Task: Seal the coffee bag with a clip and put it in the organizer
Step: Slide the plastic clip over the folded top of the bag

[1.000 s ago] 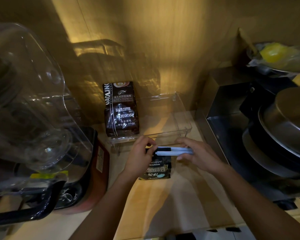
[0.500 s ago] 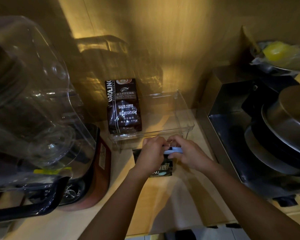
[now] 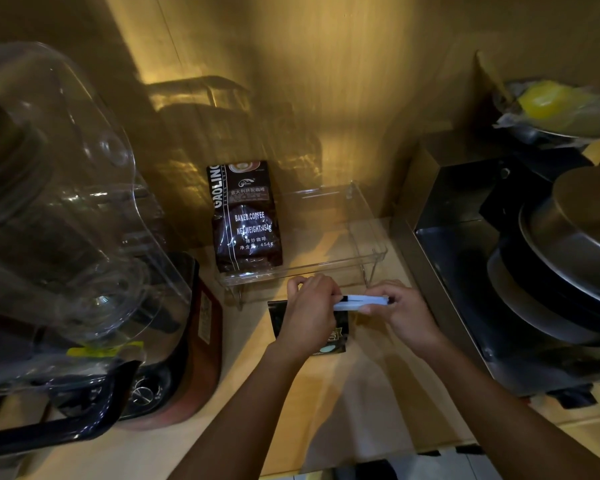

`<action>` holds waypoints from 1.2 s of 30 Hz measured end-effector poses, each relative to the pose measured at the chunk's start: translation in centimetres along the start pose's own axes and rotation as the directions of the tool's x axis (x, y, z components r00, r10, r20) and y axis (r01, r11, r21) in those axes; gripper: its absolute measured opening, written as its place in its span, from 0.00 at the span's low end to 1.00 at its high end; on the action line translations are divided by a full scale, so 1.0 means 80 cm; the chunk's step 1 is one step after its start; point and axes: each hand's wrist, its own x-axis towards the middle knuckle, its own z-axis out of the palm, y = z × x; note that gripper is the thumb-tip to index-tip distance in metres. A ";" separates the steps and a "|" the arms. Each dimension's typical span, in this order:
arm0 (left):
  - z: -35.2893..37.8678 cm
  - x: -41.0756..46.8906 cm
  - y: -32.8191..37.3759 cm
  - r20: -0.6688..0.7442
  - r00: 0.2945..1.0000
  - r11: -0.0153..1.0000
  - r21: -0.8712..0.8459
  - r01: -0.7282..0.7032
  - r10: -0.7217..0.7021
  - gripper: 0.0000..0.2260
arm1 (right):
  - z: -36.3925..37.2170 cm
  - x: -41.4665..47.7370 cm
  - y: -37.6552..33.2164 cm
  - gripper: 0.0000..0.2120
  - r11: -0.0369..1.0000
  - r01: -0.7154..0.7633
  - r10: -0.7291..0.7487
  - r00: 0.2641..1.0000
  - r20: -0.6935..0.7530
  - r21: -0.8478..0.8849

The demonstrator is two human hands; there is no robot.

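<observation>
A small black coffee bag (image 3: 338, 336) lies on the wooden counter in front of the clear organizer (image 3: 368, 252). My left hand (image 3: 309, 313) grips the bag's top and covers most of it. My right hand (image 3: 400, 308) pinches the right end of a long white-and-black clip (image 3: 361, 302) that lies across the bag's top edge. The clip's left end reaches my left fingers. Whether the clip is snapped closed on the bag cannot be told. A larger dark coffee bag (image 3: 245, 216) stands upright in the organizer's left part.
A blender with a clear jug (image 3: 59, 216) on a red base (image 3: 201, 344) stands at the left. Steel pans and lids (image 3: 568, 244) fill a metal rack at the right. A bowl with something yellow (image 3: 548, 102) sits above them. The wall is close behind the organizer.
My hands came together over the bag's top, then my right hand slid back right along the clip. The clip now shows between both hands again.
</observation>
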 end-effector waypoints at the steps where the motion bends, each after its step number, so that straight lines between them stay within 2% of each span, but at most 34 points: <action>1: -0.001 0.001 0.000 0.006 1.000 1.000 -0.013 0.010 -0.010 0.08 | 0.003 0.001 -0.001 0.07 1.000 0.001 -0.001 1.000 -0.007 -0.020; 4: -0.005 0.004 0.004 0.036 0.999 0.999 -0.033 0.031 -0.030 0.07 | 0.016 0.005 -0.005 0.08 0.997 0.038 -0.039 0.999 -0.006 -0.074; 8: 0.005 -0.004 0.013 0.018 0.998 0.996 0.070 0.059 -0.060 0.06 | 0.045 0.009 -0.011 0.07 0.996 0.055 -0.055 0.998 0.000 -0.076; 12: 0.009 -0.013 0.009 -0.056 0.993 0.995 0.006 0.102 -0.101 0.07 | 0.050 0.013 -0.013 0.09 0.993 0.054 -0.052 0.998 0.023 -0.109; 16: 0.007 -0.009 0.001 -0.050 0.990 0.991 -0.035 0.129 -0.131 0.06 | 0.036 0.008 -0.011 0.08 0.995 -0.017 0.017 1.000 0.003 0.100; 18: 0.007 -0.008 0.000 -0.045 0.989 0.988 -0.062 0.138 -0.141 0.06 | 0.029 0.007 -0.008 0.09 0.991 -0.026 0.027 1.000 -0.002 0.130; 25: 0.003 0.000 0.009 -0.089 0.984 0.982 -0.124 0.145 -0.156 0.05 | 0.040 0.003 -0.014 0.10 0.994 0.008 -0.005 1.000 -0.031 0.113; 28: -0.001 0.002 0.011 -0.089 0.982 0.979 -0.133 0.152 -0.164 0.04 | 0.045 0.008 -0.014 0.07 0.995 0.008 -0.003 0.999 -0.049 0.096; 36: 0.003 -0.009 0.017 -0.120 0.982 0.977 -0.173 0.126 -0.148 0.05 | 0.061 0.004 -0.001 0.11 0.998 0.002 0.002 0.998 -0.056 0.059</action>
